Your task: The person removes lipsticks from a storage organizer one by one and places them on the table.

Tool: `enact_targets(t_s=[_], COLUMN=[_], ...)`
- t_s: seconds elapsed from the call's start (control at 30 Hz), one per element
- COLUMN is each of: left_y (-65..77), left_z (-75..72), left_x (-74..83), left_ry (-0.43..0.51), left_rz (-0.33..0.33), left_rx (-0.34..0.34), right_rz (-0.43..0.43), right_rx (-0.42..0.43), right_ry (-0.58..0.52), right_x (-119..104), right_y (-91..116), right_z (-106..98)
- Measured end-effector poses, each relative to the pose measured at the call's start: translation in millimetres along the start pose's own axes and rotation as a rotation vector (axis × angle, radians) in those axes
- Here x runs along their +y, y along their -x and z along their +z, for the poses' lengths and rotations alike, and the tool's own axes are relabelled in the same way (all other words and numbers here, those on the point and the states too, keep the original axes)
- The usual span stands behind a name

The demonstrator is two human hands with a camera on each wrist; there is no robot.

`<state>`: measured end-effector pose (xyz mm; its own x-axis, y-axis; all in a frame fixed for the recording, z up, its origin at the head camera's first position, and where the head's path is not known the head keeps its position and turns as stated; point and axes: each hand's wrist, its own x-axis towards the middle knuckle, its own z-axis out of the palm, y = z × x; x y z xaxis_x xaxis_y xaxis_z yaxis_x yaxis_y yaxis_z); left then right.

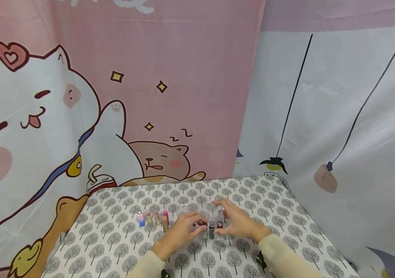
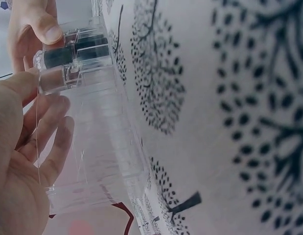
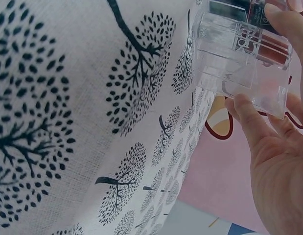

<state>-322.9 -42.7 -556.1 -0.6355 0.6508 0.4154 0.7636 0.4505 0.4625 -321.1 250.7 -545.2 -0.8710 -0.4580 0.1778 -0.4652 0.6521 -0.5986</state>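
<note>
A clear plastic lipstick organizer (image 1: 192,210) with compartments stands on the cloth, several tubes upright in its right part. My left hand (image 1: 185,227) is over its middle, thumb and fingers around the top of a reddish-brown lipstick tube (image 2: 53,81). Beside that tube is a dark one (image 2: 58,57) with a clear top. My right hand (image 1: 237,221) grips the organizer's right end, thumb at the near side and fingers at the far side. In the right wrist view, the thumb (image 3: 278,18) lies by the dark tubes and the fingertips touch the clear wall.
Left of the organizer stand several more lipsticks: a pink-and-blue one (image 1: 141,219), two beige ones, including one (image 1: 149,219) near it, and a brown tube (image 1: 164,224) before a bright pink one. The tree-print cloth (image 1: 114,247) covers the table, with printed curtains (image 1: 201,96) behind.
</note>
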Motion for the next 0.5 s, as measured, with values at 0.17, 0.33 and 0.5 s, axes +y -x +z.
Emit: enact_targets(t_s=[0.17,0.33,0.5], left_y=[0.3,1.6,1.3], left_z=[-1.5,-1.0,-1.6], left_x=[-0.6,-2.0,-2.6], left_ry=[0.001,-0.006,-0.002], left_rz=[0.028,0.057,0.092], left_rx=[0.002,0.004,0.021], right_rz=[0.008,0.001,0.002], right_rx=[-0.003,-0.012,-0.011], right_ry=[-0.010,-0.027,-0.023], right_x=[-1.2,-1.3,0.1], right_y=[-0.4,1.3,1.0], right_z=[-0.4,0.6,0.7])
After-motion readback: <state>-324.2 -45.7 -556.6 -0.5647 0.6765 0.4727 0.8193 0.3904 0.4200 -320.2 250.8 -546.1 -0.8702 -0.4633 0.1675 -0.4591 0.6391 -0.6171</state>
